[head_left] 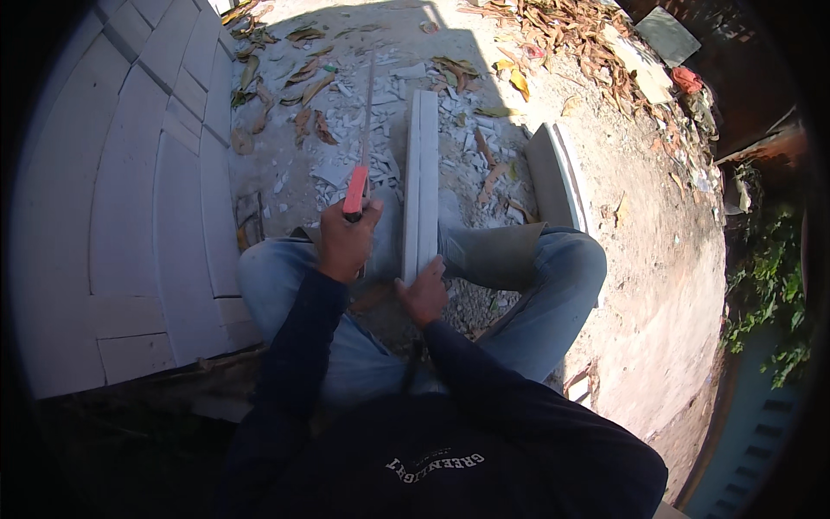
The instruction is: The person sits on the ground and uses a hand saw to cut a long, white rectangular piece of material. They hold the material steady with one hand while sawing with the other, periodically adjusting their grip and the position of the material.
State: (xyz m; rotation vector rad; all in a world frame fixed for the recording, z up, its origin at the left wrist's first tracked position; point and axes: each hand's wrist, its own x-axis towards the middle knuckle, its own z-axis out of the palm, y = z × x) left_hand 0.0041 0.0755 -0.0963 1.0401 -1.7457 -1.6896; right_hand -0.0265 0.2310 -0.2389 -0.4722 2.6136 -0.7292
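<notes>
My left hand [346, 238] is closed round the red and black handle of what looks like a hand saw [356, 190]. Its long thin blade points away from me and shows edge-on. To its right, a long pale block [422, 173] stretches away between my knees, with a lengthwise line along its top. My right hand [424, 292] grips the near end of this block, fingers on its right side and thumb at the left. The blade is apart from the block, on its left. Part of the block's underside is hidden.
Stacked pale slabs [130, 190] form a wall at my left. Another pale slab [555, 177] stands on edge beyond my right knee. White chips [333, 173] and dry leaves [553, 43] litter the ground. Green plants [769, 303] grow at the far right.
</notes>
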